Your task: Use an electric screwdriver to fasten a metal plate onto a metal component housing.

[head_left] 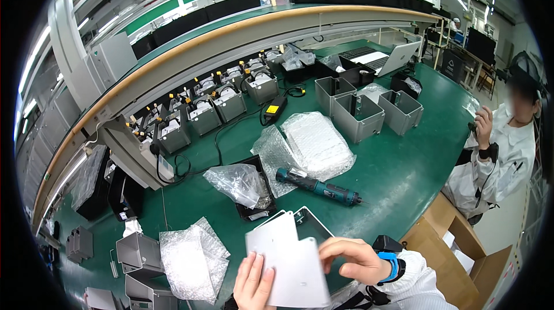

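A flat light grey panel [291, 267] with a stepped top edge stands tilted at the lower middle. My left hand [254, 284] grips its left side, fingers lying across the face. At the panel's right edge is my right hand [352, 261], its fingers bent against that edge and the thumb held apart from it; the fingertips are partly hidden. Behind the panel an open grey box [311, 218] shows only in part. Just beyond lies a teal and black electric screwdriver [317, 186], its bit pointing right.
A black tray [257, 215] holds a clear plastic bag. Bubble wrap [317, 143] lies mid-table, with more bubble wrap [193, 258] at left. Grey housings [358, 117] stand at the back right; several filled ones [202, 114] line the rear. A person [502, 131] stands right, behind a cardboard box [444, 252].
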{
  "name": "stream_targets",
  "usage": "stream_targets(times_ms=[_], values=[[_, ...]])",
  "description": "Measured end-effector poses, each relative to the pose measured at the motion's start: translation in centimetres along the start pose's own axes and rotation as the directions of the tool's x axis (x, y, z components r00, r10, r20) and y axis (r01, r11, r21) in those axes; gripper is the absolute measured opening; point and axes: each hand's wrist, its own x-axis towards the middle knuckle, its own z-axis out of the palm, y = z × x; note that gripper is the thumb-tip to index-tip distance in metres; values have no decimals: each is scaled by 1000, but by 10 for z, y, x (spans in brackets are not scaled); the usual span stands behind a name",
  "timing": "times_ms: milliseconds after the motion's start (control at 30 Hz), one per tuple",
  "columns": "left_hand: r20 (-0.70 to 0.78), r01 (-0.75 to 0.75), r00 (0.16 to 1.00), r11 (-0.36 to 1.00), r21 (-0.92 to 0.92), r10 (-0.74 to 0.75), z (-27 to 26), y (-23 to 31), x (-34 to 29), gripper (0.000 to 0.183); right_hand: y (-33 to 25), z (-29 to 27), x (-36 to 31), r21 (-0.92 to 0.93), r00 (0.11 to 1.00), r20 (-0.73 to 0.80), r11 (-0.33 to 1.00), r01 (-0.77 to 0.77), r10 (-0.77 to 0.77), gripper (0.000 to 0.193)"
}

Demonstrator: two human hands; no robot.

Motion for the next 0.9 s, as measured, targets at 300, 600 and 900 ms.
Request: stream_targets(times_ms=[300,600,900], values=[[501,514,632,-164,-842,-592,36,-32,-49,34,19,-6,8,18,927,-246,957,-288,284,60],[180,470,882,844,-259,-436,27,-35,-25,28,38,-54,4,-190,873,-253,863,-467,417,50],[319,210,932,974,-82,-174,54,-45,-52,55,50,-65,13,-330,820,-239,750,-573,521,45]])
